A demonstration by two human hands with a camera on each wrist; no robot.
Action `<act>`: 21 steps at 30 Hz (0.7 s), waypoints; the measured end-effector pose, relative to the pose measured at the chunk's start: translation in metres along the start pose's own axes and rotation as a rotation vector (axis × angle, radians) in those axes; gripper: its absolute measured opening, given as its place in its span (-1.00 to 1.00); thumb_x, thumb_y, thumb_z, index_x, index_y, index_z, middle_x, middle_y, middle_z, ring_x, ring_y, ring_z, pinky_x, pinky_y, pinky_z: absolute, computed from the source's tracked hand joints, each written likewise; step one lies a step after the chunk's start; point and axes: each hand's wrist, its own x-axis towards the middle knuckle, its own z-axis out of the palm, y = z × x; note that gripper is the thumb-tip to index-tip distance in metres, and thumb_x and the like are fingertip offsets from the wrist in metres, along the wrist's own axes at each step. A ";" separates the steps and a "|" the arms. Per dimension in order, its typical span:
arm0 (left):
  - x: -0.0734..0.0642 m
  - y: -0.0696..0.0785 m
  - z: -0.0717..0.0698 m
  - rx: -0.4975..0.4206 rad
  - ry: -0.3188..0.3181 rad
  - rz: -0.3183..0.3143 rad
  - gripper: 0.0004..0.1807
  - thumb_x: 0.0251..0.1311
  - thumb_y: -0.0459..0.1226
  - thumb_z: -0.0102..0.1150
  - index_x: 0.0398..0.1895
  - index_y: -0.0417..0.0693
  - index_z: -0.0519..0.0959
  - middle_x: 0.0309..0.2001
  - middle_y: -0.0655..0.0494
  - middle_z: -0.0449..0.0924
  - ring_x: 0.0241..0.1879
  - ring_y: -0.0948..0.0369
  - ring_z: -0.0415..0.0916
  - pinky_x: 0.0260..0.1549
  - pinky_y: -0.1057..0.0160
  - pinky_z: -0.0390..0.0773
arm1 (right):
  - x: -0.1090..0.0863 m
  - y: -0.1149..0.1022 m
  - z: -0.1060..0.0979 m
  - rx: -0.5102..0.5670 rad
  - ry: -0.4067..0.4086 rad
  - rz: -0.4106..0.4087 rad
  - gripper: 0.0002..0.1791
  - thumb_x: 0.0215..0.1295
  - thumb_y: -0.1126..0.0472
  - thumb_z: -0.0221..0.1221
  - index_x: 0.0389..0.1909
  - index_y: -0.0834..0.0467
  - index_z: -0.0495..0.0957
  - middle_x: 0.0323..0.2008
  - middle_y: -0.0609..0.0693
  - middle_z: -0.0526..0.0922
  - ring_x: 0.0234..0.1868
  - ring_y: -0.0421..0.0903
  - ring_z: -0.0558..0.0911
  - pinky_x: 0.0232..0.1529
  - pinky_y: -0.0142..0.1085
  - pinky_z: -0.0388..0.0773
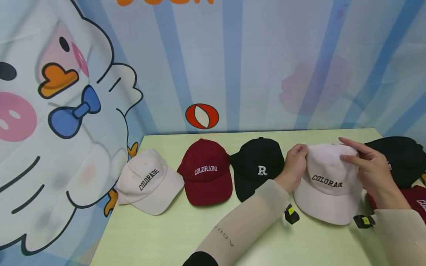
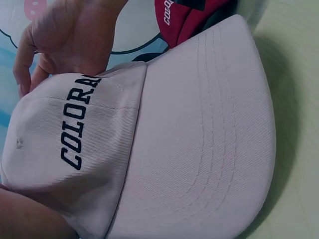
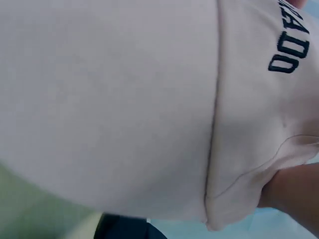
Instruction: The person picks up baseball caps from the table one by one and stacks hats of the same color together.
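A pale baseball cap [image 1: 327, 166] with dark COLORADO lettering is between my two hands, brim toward me. At its left side, the left hand [image 1: 294, 164] pinches the crown's edge between thumb and fingers. The right hand [image 1: 376, 171] is at the crown's upper right, its extended fingers touching the fabric. In the left wrist view, the cap's brim [image 2: 204, 124] spans the middle and the right hand [image 2: 79, 40] shows beyond the crown. The right wrist view is mostly cap brim [image 3: 109, 99]; part of the right hand [image 3: 294, 194] shows below the crown.
On the pale green table [image 1: 159, 236] a white cap [image 1: 149, 181], a red cap [image 1: 206, 170] and a black cap [image 1: 259, 162] with an R stand left. Right of my hands are another black cap [image 1: 404, 159] and a partly hidden red cap [image 1: 414, 199]. A cartoon-printed backdrop [image 1: 213, 74] hangs behind.
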 end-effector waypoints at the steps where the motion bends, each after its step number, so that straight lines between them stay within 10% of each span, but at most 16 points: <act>1: 0.001 0.000 0.000 0.002 0.010 -0.008 -0.78 0.56 -0.24 0.00 -0.26 -0.05 0.60 -0.27 0.29 0.52 -0.19 0.33 0.44 0.00 0.23 0.49 | 0.001 0.002 0.000 -0.007 0.005 0.002 -0.39 0.37 0.52 0.22 0.42 0.12 0.50 0.30 -0.28 0.47 0.11 -0.37 0.57 -0.01 -0.60 0.58; 11: 0.009 -0.002 -0.005 0.017 0.053 -0.016 -0.77 0.58 -0.20 -0.03 -0.22 0.00 0.60 -0.25 0.26 0.54 -0.17 0.31 0.47 0.03 0.18 0.50 | 0.003 0.016 -0.002 -0.321 0.114 0.070 -0.32 0.40 0.18 0.33 0.51 0.00 0.39 0.12 -0.45 0.51 0.14 -0.49 0.40 -0.07 -0.76 0.41; 16: 0.011 -0.003 -0.008 0.022 0.075 -0.004 -0.77 0.59 -0.19 -0.04 -0.22 -0.01 0.59 -0.27 0.24 0.51 -0.20 0.28 0.45 -0.02 0.19 0.48 | -0.004 0.020 0.003 -0.648 0.154 0.148 -0.26 0.47 -0.12 0.21 0.60 -0.17 0.21 0.48 -0.18 0.37 0.46 -0.30 0.31 -0.04 -0.80 0.35; 21: 0.015 -0.004 -0.010 0.037 0.095 -0.008 -0.78 0.59 -0.18 -0.05 -0.19 0.02 0.59 -0.23 0.23 0.53 -0.17 0.26 0.45 0.01 0.15 0.49 | -0.015 0.024 0.008 -0.741 0.144 0.179 -0.21 0.54 -0.19 0.08 0.66 -0.13 0.04 0.67 0.22 -0.05 0.66 0.20 -0.02 0.61 -0.18 0.11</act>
